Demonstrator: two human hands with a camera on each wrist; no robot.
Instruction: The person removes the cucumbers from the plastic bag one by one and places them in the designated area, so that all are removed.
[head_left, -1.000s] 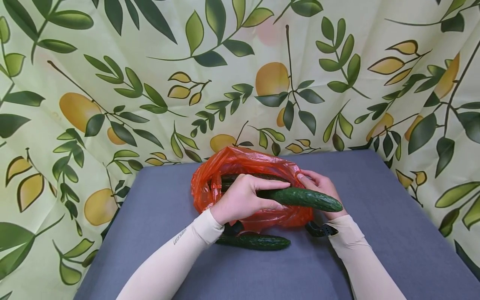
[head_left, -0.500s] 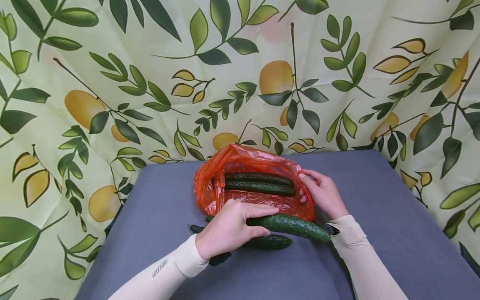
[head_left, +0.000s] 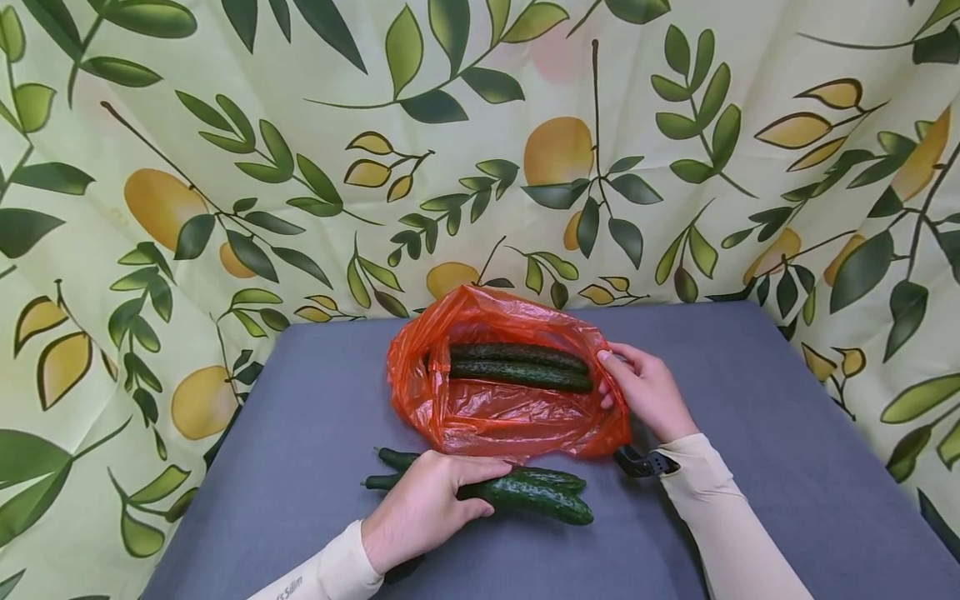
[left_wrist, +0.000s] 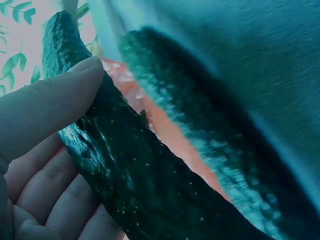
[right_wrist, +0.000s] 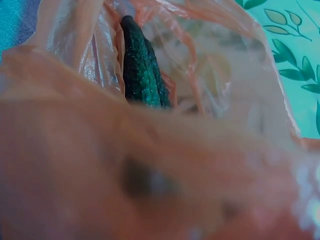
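My left hand [head_left: 420,507] holds a dark green cucumber [head_left: 543,505] low over the table in front of the bag. In the left wrist view its thumb lies across this cucumber [left_wrist: 125,155], with the other fingers behind. A second cucumber [head_left: 553,477] lies close alongside on the table, partly covered by the hand. The red plastic bag [head_left: 408,387] sits with its mouth spread toward me. Inside it two cucumbers [head_left: 517,368] lie side by side, seen also as cucumbers [right_wrist: 142,67] in the right wrist view. At the bag's right rim, my right hand [head_left: 652,392] pinches the plastic.
A grey-blue cloth covers the table [head_left: 322,392]. Behind it hangs a curtain [head_left: 480,125] printed with leaves and fruit. A black band [head_left: 643,461] is strapped at my right wrist.
My left hand has drawn the cucumber out of the bag mouth, toward me and to the left, down beside the other cucumber. The right hand keeps holding the rim.
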